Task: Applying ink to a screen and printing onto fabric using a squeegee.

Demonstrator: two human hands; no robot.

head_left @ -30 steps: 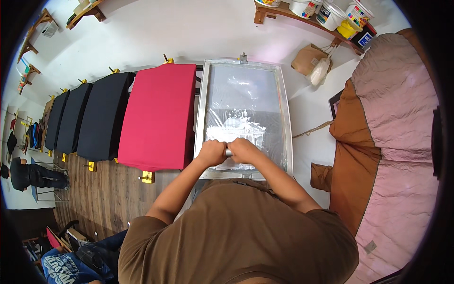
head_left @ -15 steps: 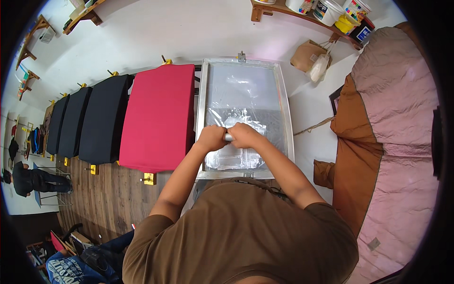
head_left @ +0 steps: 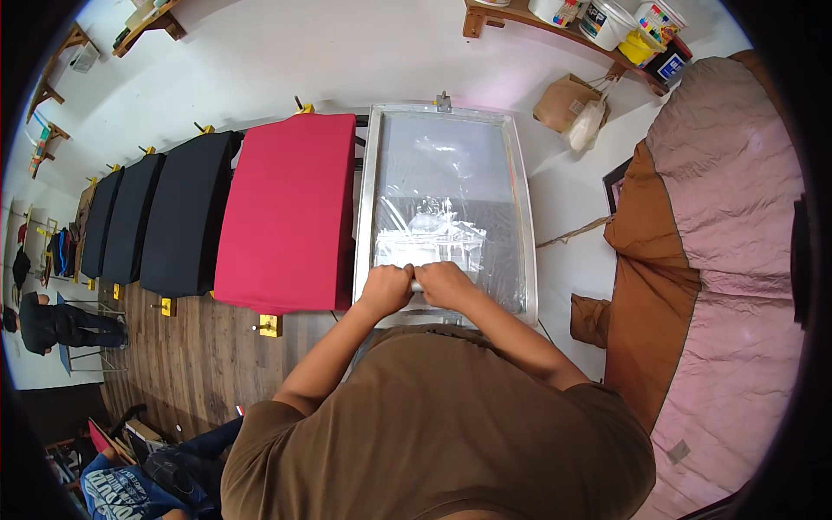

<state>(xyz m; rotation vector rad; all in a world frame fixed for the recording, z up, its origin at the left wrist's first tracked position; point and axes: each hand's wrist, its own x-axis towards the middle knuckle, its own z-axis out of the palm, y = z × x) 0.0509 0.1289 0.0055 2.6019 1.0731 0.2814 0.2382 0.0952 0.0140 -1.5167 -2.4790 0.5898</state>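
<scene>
My left hand (head_left: 387, 289) and my right hand (head_left: 444, 286) are closed side by side on a pale bar (head_left: 416, 287), apparently a squeegee handle, mostly hidden under my fingers. The bar is near the bottom edge of an aluminium-framed screen (head_left: 520, 199) lying in front of me. White ink (head_left: 425, 241) streaks the lower half of the screen, just beyond my knuckles. A red cloth-covered board (head_left: 284, 208) stands directly left of the screen.
Black cloth-covered boards (head_left: 186, 208) continue leftward. A shelf of buckets (head_left: 607, 26) and a paper bag (head_left: 559, 104) are on the wall. A pink-and-brown quilted cover (head_left: 711, 208) is at right. One person (head_left: 61, 325) stands far left; another (head_left: 130, 477) is at lower left.
Half a second ago both hands were higher on the screen, having moved up from a second ago. Now they are back down near its lower edge, still gripping the bar.
</scene>
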